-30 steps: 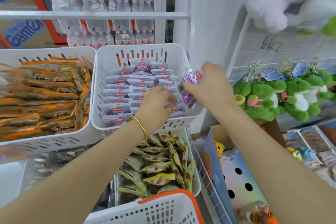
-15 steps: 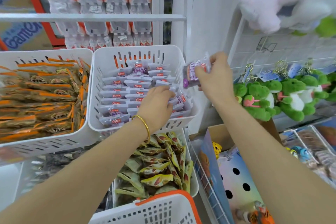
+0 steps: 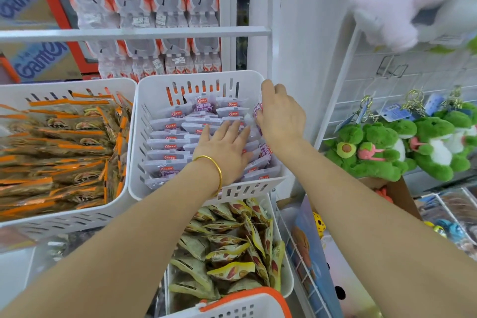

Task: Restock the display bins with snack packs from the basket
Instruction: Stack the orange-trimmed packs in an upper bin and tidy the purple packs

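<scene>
Left hand: laid flat, fingers straight and spread, palm down on the purple packs filling the middle bin. It holds nothing. A gold bangle sits on its wrist.

Right hand: positioned at the right wall of the same bin, fingers curled round a single pack, which stands on edge between the hand and the rows. Most of this pack is hidden by the hand.

The two hands are near each other but not touching.

The basket, white with an orange rim, is at the bottom edge of the view; its contents are not visible.

Adjacent units: left bin with orange packs; lower bin with yellow-green packs. Green plush frogs hang to the right.
</scene>
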